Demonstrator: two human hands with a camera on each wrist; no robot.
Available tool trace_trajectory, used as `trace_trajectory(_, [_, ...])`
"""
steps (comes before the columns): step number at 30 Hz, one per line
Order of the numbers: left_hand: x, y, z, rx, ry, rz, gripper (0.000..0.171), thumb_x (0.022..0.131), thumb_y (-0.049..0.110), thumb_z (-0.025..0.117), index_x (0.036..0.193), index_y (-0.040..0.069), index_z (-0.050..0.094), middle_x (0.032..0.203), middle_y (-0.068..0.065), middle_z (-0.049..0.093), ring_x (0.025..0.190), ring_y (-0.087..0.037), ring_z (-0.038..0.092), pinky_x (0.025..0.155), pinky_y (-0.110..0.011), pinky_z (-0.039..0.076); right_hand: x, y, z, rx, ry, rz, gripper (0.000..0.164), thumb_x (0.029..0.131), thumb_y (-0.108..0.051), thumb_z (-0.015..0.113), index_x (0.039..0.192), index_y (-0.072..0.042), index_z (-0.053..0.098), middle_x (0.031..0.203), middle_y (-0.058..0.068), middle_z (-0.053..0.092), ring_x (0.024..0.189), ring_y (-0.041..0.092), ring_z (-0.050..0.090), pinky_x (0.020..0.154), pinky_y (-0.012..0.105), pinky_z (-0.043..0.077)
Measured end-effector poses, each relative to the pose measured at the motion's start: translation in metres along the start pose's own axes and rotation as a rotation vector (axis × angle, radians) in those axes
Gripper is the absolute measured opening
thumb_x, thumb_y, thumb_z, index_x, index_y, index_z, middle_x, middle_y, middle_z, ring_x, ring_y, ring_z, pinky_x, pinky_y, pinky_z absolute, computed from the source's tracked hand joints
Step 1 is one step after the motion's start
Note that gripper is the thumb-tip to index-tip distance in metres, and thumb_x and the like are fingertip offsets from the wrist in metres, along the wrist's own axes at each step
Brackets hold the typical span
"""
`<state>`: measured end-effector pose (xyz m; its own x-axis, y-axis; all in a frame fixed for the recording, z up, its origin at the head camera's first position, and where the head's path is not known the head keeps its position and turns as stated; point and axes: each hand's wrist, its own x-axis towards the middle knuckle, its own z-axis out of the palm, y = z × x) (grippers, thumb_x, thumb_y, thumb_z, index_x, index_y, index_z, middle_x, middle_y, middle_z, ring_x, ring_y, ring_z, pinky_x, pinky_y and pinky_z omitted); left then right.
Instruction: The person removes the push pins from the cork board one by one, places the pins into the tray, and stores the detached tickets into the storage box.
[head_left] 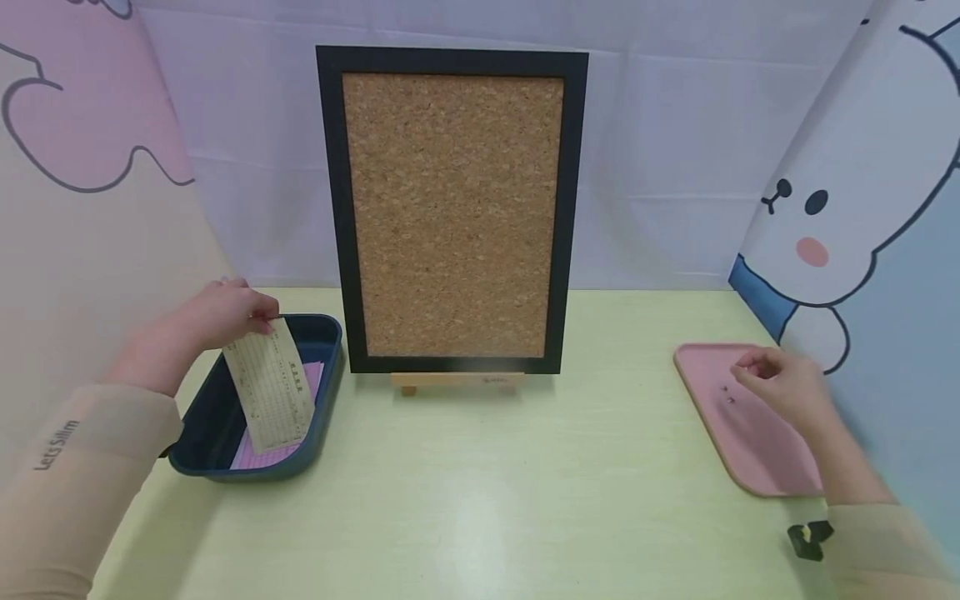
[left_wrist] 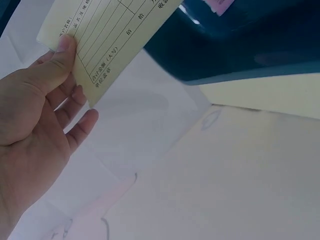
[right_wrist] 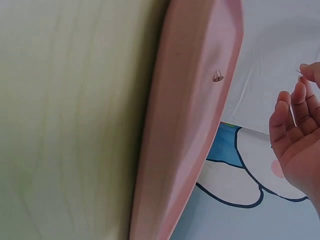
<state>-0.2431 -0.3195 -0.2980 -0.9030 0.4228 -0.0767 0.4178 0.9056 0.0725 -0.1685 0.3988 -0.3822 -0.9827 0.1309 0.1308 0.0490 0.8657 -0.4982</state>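
My left hand (head_left: 225, 315) pinches the top corner of a pale yellow receipt slip (head_left: 272, 387), thumb on its printed face in the left wrist view. The slip hangs tilted over a dark blue bin (head_left: 212, 421), its lower end overlapping pink paper (head_left: 258, 459) inside. At the right, my right hand (head_left: 789, 392) is raised over a pink tray (head_left: 738, 446). Between its thumb and forefinger shows a thumbtack's thin point (right_wrist: 298, 71); its head is hidden by the fingertips. Loose thumbtacks (right_wrist: 218, 78) lie on the tray, points up in the right wrist view.
A cork board (head_left: 457, 217) in a black frame stands upright at the table's back on a wooden stand (head_left: 457, 380), between bin and tray. Behind it hangs a white cloth (head_left: 667, 167). Printed cartoon panels (head_left: 832, 233) flank both sides of the pale yellow table (head_left: 525, 483).
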Motion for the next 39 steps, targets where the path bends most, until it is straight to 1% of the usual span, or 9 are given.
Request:
trace_trajectory(3, [0.001, 0.000, 0.008, -0.007, -0.006, 0.016, 0.009, 0.082, 0.009, 0.070, 0.084, 0.014, 0.063, 0.077, -0.001, 0.054, 0.081, -0.026, 0.044, 0.076, -0.048, 0.034, 0.000, 0.006, 0.004, -0.003, -0.019, -0.021, 0.026, 0.089, -0.031, 0.064, 0.096, -0.005, 0.061, 0.083, 0.009, 0.057, 0.074, 0.014, 0.046, 0.055, 0.018, 0.038])
trace_trajectory(7, [0.002, -0.001, 0.021, 0.000, -0.022, 0.035, 0.008, 0.083, 0.010, 0.070, 0.082, 0.015, 0.063, 0.075, 0.001, 0.054, 0.078, -0.023, 0.045, 0.065, -0.034, 0.036, 0.000, 0.015, 0.008, -0.016, -0.048, -0.048, 0.025, 0.087, -0.029, 0.066, 0.094, -0.005, 0.062, 0.081, 0.007, 0.057, 0.071, 0.011, 0.046, 0.056, 0.018, 0.038])
trace_trajectory(9, [0.002, -0.002, 0.027, -0.011, -0.035, 0.038, 0.008, 0.083, 0.010, 0.070, 0.082, 0.015, 0.063, 0.075, 0.001, 0.054, 0.076, -0.021, 0.045, 0.063, -0.032, 0.037, 0.001, 0.019, 0.010, -0.023, -0.069, -0.057, 0.026, 0.087, -0.029, 0.067, 0.094, -0.005, 0.062, 0.082, 0.007, 0.057, 0.071, 0.010, 0.046, 0.057, 0.018, 0.039])
trace_trajectory(12, [0.001, -0.003, 0.035, -0.033, -0.049, 0.035, 0.009, 0.084, 0.009, 0.069, 0.081, 0.014, 0.063, 0.074, 0.001, 0.053, 0.076, -0.021, 0.045, 0.063, -0.032, 0.037, 0.002, 0.025, 0.012, -0.036, -0.096, -0.083, 0.026, 0.086, -0.030, 0.069, 0.094, -0.006, 0.062, 0.083, 0.006, 0.057, 0.072, 0.009, 0.045, 0.058, 0.018, 0.039])
trace_trajectory(16, [0.002, -0.005, 0.044, -0.074, -0.066, 0.030, 0.011, 0.084, 0.006, 0.068, 0.079, 0.013, 0.061, 0.072, 0.001, 0.050, 0.072, -0.019, 0.045, 0.063, -0.032, 0.037, 0.004, 0.031, 0.015, -0.020, -0.123, -0.156, 0.019, 0.083, -0.020, 0.072, 0.091, -0.004, 0.064, 0.082, 0.005, 0.058, 0.070, 0.005, 0.045, 0.059, 0.017, 0.041])
trace_trajectory(20, [0.005, -0.008, 0.051, -0.115, -0.093, 0.038, 0.012, 0.084, 0.004, 0.067, 0.078, 0.011, 0.060, 0.068, 0.002, 0.048, 0.066, -0.016, 0.045, 0.060, -0.030, 0.037, 0.007, 0.035, 0.018, -0.003, -0.200, -0.195, 0.016, 0.082, -0.012, 0.071, 0.090, 0.001, 0.065, 0.082, 0.005, 0.059, 0.069, 0.002, 0.045, 0.061, 0.017, 0.041])
trace_trajectory(25, [0.010, -0.011, 0.057, -0.120, -0.104, 0.041, 0.013, 0.084, 0.005, 0.068, 0.077, 0.011, 0.059, 0.067, 0.002, 0.047, 0.065, -0.015, 0.044, 0.060, -0.030, 0.036, 0.010, 0.036, 0.021, 0.018, -0.309, -0.157, 0.017, 0.085, -0.010, 0.067, 0.094, 0.004, 0.064, 0.082, 0.006, 0.058, 0.071, 0.005, 0.045, 0.059, 0.020, 0.043])
trace_trajectory(34, [0.019, -0.009, 0.059, -0.074, -0.120, 0.028, 0.009, 0.082, 0.008, 0.070, 0.077, 0.012, 0.064, 0.069, 0.003, 0.053, 0.067, -0.016, 0.048, 0.063, -0.032, 0.040, 0.015, 0.045, 0.022, 0.024, -0.373, -0.113, 0.017, 0.087, -0.012, 0.065, 0.097, 0.002, 0.062, 0.086, 0.006, 0.057, 0.074, 0.010, 0.048, 0.059, 0.022, 0.045])
trace_trajectory(39, [0.022, -0.005, 0.058, -0.059, -0.136, 0.021, 0.007, 0.083, 0.009, 0.069, 0.078, 0.011, 0.064, 0.071, 0.002, 0.054, 0.067, -0.017, 0.048, 0.063, -0.033, 0.041, 0.013, 0.050, 0.021, 0.020, -0.366, -0.119, 0.018, 0.087, -0.014, 0.066, 0.097, 0.000, 0.062, 0.085, 0.005, 0.056, 0.071, 0.007, 0.046, 0.058, 0.022, 0.044])
